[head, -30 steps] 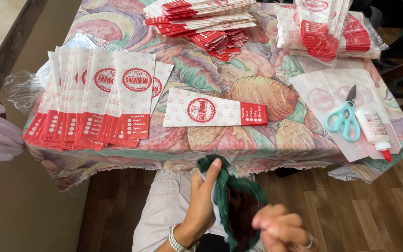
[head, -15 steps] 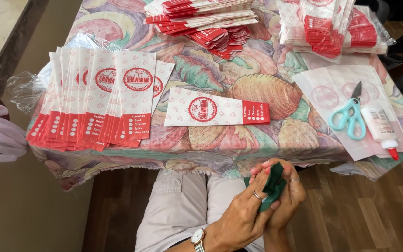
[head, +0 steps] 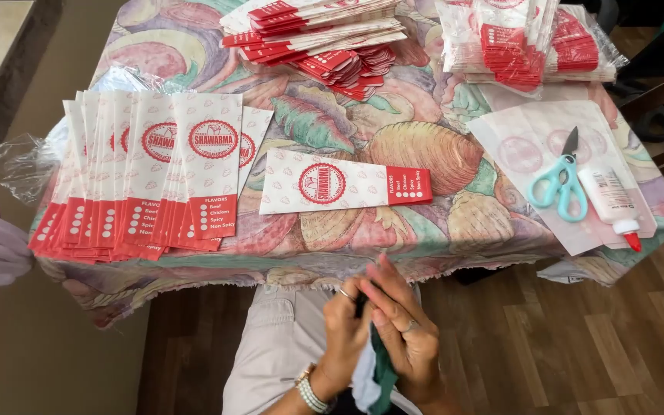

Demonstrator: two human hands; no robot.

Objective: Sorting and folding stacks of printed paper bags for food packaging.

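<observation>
Below the tabletop edge, our left hand and right hand press a green cloth between them, both grips closed on it. We'd best wipe finger by finger, over the lap.

L hand & R hand pressed together, fingers extended

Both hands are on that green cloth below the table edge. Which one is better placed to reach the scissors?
Probably the right hand. The teal-handled scissors lie on the table's right side, beside the glue bottle. The left hand sits further left and would have to cross over. Both hands are on the green cloth, so one must let go.
</observation>
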